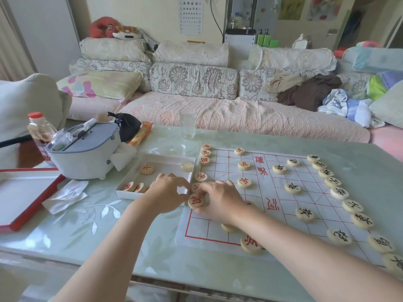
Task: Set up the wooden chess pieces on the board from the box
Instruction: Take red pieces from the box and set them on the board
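The bench (98,225) carries the board (270,184) toward its right edge, with the white box (168,159) just beside the board's left edge. Both grips meet at that edge. The right grip (218,201) pinches a red piece (196,201). Whether the left grip (168,192) holds anything cannot be told. Set the piece flat on its back-row crossing, in line with the neighbouring piece (201,176).

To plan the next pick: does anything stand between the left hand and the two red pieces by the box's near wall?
Nothing visible does. The box is open, and the two red pieces lie uncovered just beside the left hand.
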The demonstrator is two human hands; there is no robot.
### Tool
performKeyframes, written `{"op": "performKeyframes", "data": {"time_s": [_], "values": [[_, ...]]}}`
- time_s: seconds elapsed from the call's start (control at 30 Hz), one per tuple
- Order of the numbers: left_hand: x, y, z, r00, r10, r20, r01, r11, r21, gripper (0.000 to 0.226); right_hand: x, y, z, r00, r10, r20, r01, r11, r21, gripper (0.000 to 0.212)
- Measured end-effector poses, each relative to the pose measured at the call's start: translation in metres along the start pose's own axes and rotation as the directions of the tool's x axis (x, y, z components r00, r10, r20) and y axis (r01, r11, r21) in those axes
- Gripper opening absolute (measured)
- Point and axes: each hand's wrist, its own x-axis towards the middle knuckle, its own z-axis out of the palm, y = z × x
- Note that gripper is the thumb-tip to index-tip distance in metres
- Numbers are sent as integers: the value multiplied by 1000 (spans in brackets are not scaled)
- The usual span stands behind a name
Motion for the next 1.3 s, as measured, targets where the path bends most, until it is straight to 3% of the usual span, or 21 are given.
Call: {"op": "performKeyframes", "data": {"time_s": [0.17,0.37,0.53,0.7,0.93,1.03,1.3], "values": [[1,1,8,997,82,12,-83,992,100,20,2,0,13,996,-43,-84,33,992,-118,31],[7,12,10,995,93,-20,-89,984,158,22,4,15,-4,994,45,-99,-49,998,-40,20],[18,32,12,996,86,-19,-82,986,145,31,-4,41,-15,993,111,42,-109,992,-63,23],[32,56,15,993,113,-21,-110,990,93,28,-6,50,-11,995,100,6,-100,995,-1,10],[46,90,28,979,164,-120,-165,986,-4,33,-15,81,-38,979,158,-129,-140,981,137,12],[53,107,37,978,188,-89,-188,982,10,37,-20,110,-56,961,233,-147,-196,954,228,12],[91,136,54,972,217,88,-221,974,40,37,-10,179,-73,892,401,-206,-341,899,276,13]]}}
